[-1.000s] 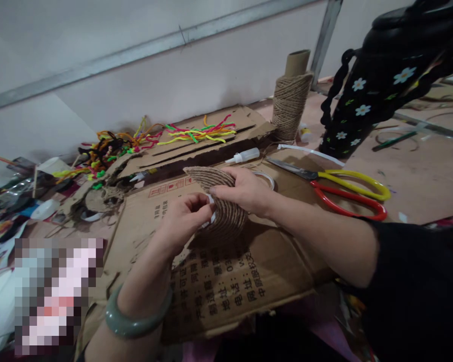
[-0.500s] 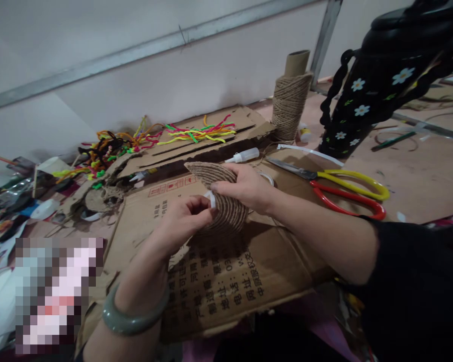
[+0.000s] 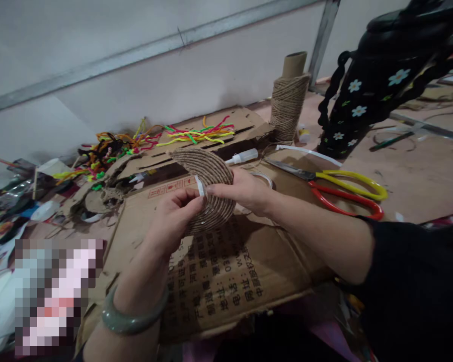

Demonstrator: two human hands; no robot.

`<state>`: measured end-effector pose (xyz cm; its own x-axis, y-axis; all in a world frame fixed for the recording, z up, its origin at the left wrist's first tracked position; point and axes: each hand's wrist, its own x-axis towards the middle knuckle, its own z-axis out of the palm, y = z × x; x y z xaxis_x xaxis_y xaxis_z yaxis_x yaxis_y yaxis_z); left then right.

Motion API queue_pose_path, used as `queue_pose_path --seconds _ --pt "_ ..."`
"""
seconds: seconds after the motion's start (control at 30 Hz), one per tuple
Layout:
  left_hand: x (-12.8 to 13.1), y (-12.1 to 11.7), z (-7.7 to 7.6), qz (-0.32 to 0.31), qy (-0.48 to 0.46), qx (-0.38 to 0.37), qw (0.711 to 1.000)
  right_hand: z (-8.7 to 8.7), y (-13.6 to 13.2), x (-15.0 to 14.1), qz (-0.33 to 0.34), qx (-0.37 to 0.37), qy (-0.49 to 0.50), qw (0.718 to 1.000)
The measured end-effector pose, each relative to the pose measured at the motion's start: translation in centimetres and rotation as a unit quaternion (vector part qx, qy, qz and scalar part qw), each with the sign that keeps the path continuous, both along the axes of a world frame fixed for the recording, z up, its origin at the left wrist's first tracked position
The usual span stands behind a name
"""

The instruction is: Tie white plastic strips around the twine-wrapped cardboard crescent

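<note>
The left hand (image 3: 184,207) pinches a small white strip (image 3: 201,185) between thumb and finger at the inner edge of a curved, twine-covered piece (image 3: 211,168). The right hand (image 3: 249,191) clasps the piece from the other side, thumb on its near face; the fingers behind are hidden. The piece is held up over a printed cardboard sheet (image 3: 287,266), in front of the body. Whether the strip is stuck to the twine cannot be told.

For good work here, the right hand would best support the piece firmly without squeezing its rows out of line, while the left keeps the strip flat with small, even pressure. Fingertips cover part of that edge, so a slight tilt would help the view.

Just beyond the right hand lies a white ring (image 3: 267,178), with a glue bottle (image 3: 245,156) behind it. The scissors (image 3: 311,176) rest to the right, blades pointing towards the bottle; their tips call for care in any reach that way. Farther back stand a twine spool (image 3: 289,108) and a black flask (image 3: 372,93) on the worktop (image 3: 419,181). Coloured pipe cleaners (image 3: 200,134) lie behind the piece.
</note>
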<state>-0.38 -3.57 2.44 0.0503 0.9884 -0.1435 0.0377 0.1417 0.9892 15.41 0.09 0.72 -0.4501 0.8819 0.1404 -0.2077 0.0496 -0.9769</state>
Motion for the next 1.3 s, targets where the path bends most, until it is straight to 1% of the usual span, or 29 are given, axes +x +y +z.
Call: queue_pose_path --seconds 0.07,0.2,0.27,0.4,0.63,0.8,0.9,1.0,1.07,1.13,1.3 --pt "0.00 0.05 -0.07 0.013 -0.025 -0.008 1.000 -0.18 0.04 -0.02 0.005 -0.001 0.009 1.000" --pt "-0.04 0.18 -0.26 0.041 -0.075 0.006 0.996 -0.38 -0.01 -0.07 0.007 0.002 -0.001 1.000" --pt "-0.11 0.24 -0.36 0.040 -0.084 0.017 0.996 -0.48 -0.02 -0.09 0.008 0.005 -0.005 1.000" --pt "-0.38 0.39 -0.63 -0.007 -0.061 0.035 0.997 -0.64 0.08 -0.13 0.002 0.003 0.012 1.000" --pt "-0.50 0.45 -0.64 -0.044 -0.002 0.044 0.998 -0.35 -0.02 -0.20 -0.021 -0.016 0.033 0.999" --pt "-0.35 0.30 -0.43 -0.006 0.012 0.053 0.999 -0.35 0.10 -0.18 -0.022 0.008 0.050 0.998" --pt "-0.25 0.19 -0.44 0.005 0.014 0.054 0.998 -0.40 0.29 -0.08 -0.047 0.032 0.041 0.998" --pt "-0.10 0.15 -0.44 -0.015 0.008 0.046 0.999 -0.48 0.42 -0.02 -0.095 0.039 0.024 0.994" --pt "-0.03 0.20 -0.44 -0.039 0.018 0.038 0.998 -0.54 0.49 -0.02 -0.112 0.040 0.024 0.993" --pt "-0.07 0.31 -0.45 -0.044 0.028 0.036 0.998 -0.57 0.55 -0.05 -0.110 0.039 0.035 0.993" --pt "-0.71 0.61 -0.63 -0.007 0.022 0.052 0.998 -0.30 0.62 -0.02 -0.097 0.006 0.080 0.992"
